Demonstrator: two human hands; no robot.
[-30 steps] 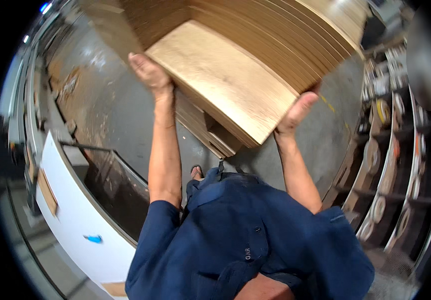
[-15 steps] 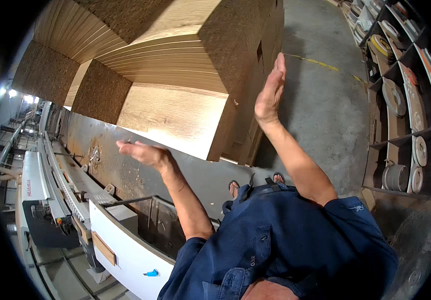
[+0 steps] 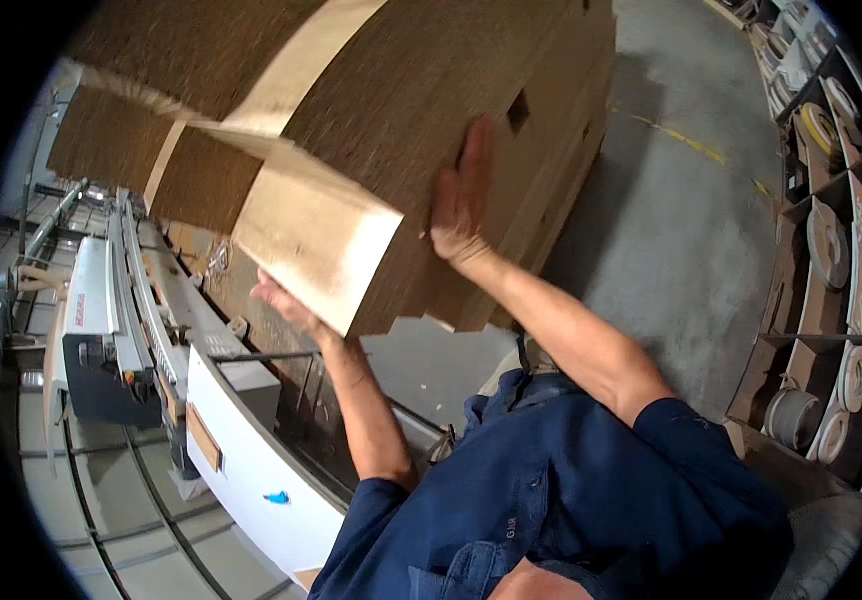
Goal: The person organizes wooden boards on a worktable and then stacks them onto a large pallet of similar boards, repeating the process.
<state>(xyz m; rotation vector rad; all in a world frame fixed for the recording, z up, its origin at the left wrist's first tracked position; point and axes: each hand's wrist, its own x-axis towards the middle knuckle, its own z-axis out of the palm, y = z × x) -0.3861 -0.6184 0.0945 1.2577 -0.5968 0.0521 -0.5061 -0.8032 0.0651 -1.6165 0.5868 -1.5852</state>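
Note:
A tall stack of wood-grain chipboard panels (image 3: 316, 228) fills the upper middle, its cut edges brown and its top board pale. Flat against the long brown side lies my right hand (image 3: 463, 195), fingers straight and pointing away from me. At the near left edge of the top board is my left hand (image 3: 293, 305), fingers stretched out beside the panels; part of it is hidden by the board's edge. Neither hand is wrapped round anything. More panel piles (image 3: 206, 180) stand against this stack on its far left.
Shelves with rolls of edge banding (image 3: 829, 245) line the right side. A long machine with a rail (image 3: 156, 310) runs along the left, near a white panel (image 3: 251, 470) bearing a small blue object (image 3: 277, 497). Grey floor with a yellow line (image 3: 686, 143) lies right of the stack.
Both hands, apart from the stack's sides before, have come in against it: the right onto the long side, the left to the near edge. The view has shifted, and the stack's side shows more.

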